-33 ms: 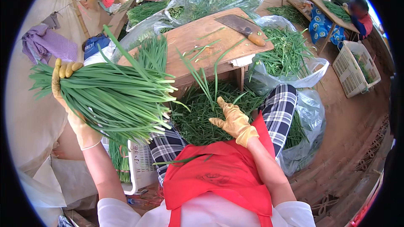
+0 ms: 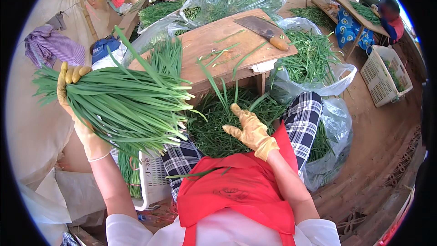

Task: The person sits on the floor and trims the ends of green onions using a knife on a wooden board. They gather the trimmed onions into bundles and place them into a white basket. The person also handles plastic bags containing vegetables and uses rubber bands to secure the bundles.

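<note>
A thick bunch of long flat green chives (image 2: 132, 105) is in the grip of my left hand (image 2: 70, 75), gloved in yellow. The cut pale ends point right and the leaf tips left. My right hand (image 2: 250, 132), also gloved, hovers palm down over a heap of loose green leaves (image 2: 207, 130) between my knees. Its thumb and fingers are apart. A few loose blades (image 2: 217, 90) stand in the air just past its fingertips; whether they touch the hand I cannot tell. More chives (image 2: 166, 59) lie on the wooden board's left edge.
Ahead is a wooden board (image 2: 200, 41) with scattered leaf bits and a broad knife (image 2: 261, 29). Plastic bags of greens (image 2: 307, 54) stand to its right and behind. A white basket (image 2: 154, 177) sits by my left leg, another crate (image 2: 380, 75) far right. Someone sits (image 2: 393, 20) beyond.
The loose blades near my right fingertips have dropped slightly and spread apart. My right hand has shifted a little to the left. My left hand and its bunch stay nearly still.
</note>
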`<state>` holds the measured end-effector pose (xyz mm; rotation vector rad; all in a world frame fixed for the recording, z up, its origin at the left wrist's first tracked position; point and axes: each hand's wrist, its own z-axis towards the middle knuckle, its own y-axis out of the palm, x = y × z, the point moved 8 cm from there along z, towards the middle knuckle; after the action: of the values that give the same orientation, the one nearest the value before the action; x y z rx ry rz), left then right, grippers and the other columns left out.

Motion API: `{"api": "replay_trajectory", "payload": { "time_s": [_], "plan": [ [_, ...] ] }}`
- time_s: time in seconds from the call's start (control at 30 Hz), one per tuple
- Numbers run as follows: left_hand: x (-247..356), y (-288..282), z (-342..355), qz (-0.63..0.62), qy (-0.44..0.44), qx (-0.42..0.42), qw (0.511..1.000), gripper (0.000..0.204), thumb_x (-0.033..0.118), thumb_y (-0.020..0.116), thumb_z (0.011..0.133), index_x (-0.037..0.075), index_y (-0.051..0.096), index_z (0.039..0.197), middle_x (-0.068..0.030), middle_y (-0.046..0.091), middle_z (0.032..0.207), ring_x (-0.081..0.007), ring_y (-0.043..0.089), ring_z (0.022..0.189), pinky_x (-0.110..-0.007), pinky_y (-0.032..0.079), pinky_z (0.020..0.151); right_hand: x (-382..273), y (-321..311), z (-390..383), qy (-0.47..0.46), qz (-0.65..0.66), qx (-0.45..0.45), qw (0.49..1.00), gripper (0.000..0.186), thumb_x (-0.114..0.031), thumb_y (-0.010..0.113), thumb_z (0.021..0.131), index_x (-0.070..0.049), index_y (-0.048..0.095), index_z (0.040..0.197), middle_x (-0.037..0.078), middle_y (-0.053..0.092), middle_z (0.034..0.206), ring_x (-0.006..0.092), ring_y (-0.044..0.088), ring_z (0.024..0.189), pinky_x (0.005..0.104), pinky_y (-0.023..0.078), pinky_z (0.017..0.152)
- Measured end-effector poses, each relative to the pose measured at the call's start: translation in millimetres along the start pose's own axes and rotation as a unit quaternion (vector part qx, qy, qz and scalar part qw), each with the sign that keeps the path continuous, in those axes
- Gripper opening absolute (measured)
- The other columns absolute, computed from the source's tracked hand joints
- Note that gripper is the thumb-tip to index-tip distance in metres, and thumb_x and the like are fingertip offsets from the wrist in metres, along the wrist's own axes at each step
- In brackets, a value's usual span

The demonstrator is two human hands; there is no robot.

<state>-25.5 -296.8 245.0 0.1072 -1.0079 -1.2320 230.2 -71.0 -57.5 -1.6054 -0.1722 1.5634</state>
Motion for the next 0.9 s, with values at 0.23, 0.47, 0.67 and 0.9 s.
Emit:
{"api": "replay_trajectory", "payload": {
  "time_s": [0.23, 0.47, 0.67, 0.9],
  "plan": [
    [-8.3, 4.1, -3.8, -0.041, -0.039, -0.062, 0.996, 0.021, 0.006, 0.055, 0.093, -0.003, 0.060, 0.111, 0.0010, 0.039, 0.078, -0.0133, 0.042, 0.076, -0.029, 0.039, 0.082, -110.2, -30.5, 20.0, -0.210, 0.242, 0.097, 0.942, 0.023, -0.020, 0.058, 0.094, -0.001, 0.060, 0.081, 0.008, 0.063, 0.079, 0.0231, 0.061, 0.076, 0.0345, 0.050, 0.070],
    [-5.0, 4.1, -7.1, -0.058, -0.029, -0.041, 0.997, 0.021, 0.005, 0.060, 0.091, -0.001, 0.060, 0.112, 0.0031, 0.038, 0.074, -0.0106, 0.042, 0.073, -0.027, 0.039, 0.079, -30.4, 2.6, 15.4, 0.067, 0.594, -0.033, 0.801, 0.031, -0.036, 0.060, 0.097, -0.011, 0.066, 0.115, 0.001, 0.066, 0.118, 0.0131, 0.061, 0.103, 0.0280, 0.046, 0.089],
    [-24.8, 19.8, -13.7, -0.088, -0.061, -0.056, 0.993, 0.019, 0.004, 0.060, 0.091, -0.001, 0.060, 0.110, 0.0035, 0.038, 0.072, -0.0103, 0.041, 0.071, -0.027, 0.040, 0.079, -95.9, 45.6, 35.0, 0.066, 0.791, -0.162, 0.586, 0.043, -0.025, 0.059, 0.097, -0.005, 0.051, 0.135, 0.005, 0.059, 0.128, 0.0167, 0.052, 0.124, 0.0361, 0.042, 0.105],
    [-19.7, 33.3, -16.5, -0.103, -0.058, -0.082, 0.990, 0.017, 0.006, 0.060, 0.092, 0.000, 0.059, 0.108, 0.0038, 0.042, 0.074, -0.0095, 0.043, 0.072, -0.027, 0.041, 0.080, -19.7, 41.6, 18.4, 0.216, 0.729, -0.001, 0.649, 0.017, -0.018, 0.066, 0.083, -0.013, 0.062, 0.099, -0.001, 0.065, 0.105, 0.0109, 0.059, 0.088, 0.0294, 0.046, 0.080]
  ]
}}
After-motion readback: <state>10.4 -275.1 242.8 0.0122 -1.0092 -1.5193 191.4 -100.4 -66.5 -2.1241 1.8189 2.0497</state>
